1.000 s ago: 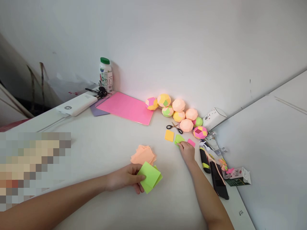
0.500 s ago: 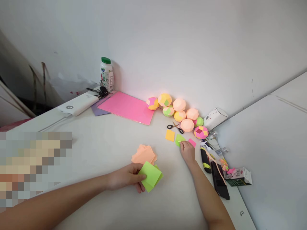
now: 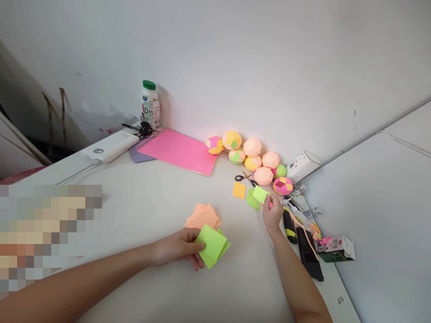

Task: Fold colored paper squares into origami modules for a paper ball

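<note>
My left hand (image 3: pixel 191 247) pinches several green paper squares (image 3: pixel 213 244), fanned slightly apart, over the desk. Just behind it lies a loose pile of peach paper squares (image 3: pixel 203 216). My right hand (image 3: pixel 273 212) is closed on a single green paper square (image 3: pixel 261 194), raised above a small stack of green squares (image 3: pixel 252 200). A yellow-orange stack of squares (image 3: pixel 239 190) sits left of that one. Pink paper (image 3: pixel 269 205) shows only partly beside my right fingers.
Folded paper balls (image 3: pixel 263 175) stand by the wall, with scissors (image 3: pixel 246 178) in front. A pink sheet (image 3: pixel 180 151), white power bank (image 3: pixel 111 146) and green-capped bottle (image 3: pixel 151 105) are at back left. Along the right edge lie a cutter (image 3: pixel 290 225), phone (image 3: pixel 309 255) and small carton (image 3: pixel 336 249).
My right hand has lifted a green square off the small green stack and moved slightly right with it. My left hand has hardly moved.
</note>
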`<control>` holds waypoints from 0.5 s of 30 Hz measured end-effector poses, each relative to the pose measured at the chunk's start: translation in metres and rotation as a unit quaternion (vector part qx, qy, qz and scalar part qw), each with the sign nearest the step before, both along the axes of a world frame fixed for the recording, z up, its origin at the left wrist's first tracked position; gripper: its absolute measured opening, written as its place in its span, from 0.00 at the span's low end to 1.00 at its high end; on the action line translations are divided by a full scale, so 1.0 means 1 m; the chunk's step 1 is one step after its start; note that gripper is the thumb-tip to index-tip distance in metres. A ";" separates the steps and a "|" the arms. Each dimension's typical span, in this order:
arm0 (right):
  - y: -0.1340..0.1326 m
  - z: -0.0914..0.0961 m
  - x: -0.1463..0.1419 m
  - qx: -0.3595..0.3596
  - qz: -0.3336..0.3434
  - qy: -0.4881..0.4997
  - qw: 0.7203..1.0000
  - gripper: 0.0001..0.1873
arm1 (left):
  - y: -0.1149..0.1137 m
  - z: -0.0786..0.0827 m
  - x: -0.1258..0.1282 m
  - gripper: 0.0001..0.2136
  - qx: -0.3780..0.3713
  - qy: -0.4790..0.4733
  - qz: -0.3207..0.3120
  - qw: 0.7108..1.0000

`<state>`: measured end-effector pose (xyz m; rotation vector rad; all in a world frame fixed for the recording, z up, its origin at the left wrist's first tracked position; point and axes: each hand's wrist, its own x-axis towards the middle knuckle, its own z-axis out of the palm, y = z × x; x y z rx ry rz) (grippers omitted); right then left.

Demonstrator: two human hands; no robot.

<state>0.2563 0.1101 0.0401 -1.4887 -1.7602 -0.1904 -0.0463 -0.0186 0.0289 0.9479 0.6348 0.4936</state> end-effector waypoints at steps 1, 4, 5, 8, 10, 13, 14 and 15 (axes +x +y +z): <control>-0.005 0.009 -0.003 -0.004 0.003 0.039 0.999 0.19 | 0.000 -0.001 0.000 0.19 -0.008 -0.005 0.004 1.000; -0.028 0.030 -0.020 -0.131 0.118 0.305 0.936 0.18 | 0.000 -0.002 0.001 0.19 -0.029 -0.012 0.016 0.999; -0.038 0.034 -0.028 -0.180 0.148 0.342 0.910 0.17 | 0.000 -0.002 0.001 0.19 -0.032 -0.011 0.018 0.999; -0.068 0.034 -0.054 -0.321 0.220 0.341 0.856 0.15 | 0.000 0.000 0.002 0.20 -0.035 -0.001 0.018 0.999; -0.084 0.025 -0.069 -0.425 0.278 0.312 0.803 0.13 | 0.000 0.002 0.002 0.20 -0.033 0.010 0.016 0.999; -0.098 0.010 -0.081 -0.527 0.318 0.316 0.722 0.14 | 0.000 0.002 0.003 0.20 -0.026 0.026 0.010 0.999; -0.100 0.005 -0.082 -0.546 0.326 0.321 0.702 0.15 | -0.001 0.001 0.003 0.20 -0.024 0.028 0.009 0.999; -0.101 0.002 -0.083 -0.557 0.331 0.324 0.689 0.18 | -0.001 0.001 0.003 0.21 -0.022 0.030 0.007 0.999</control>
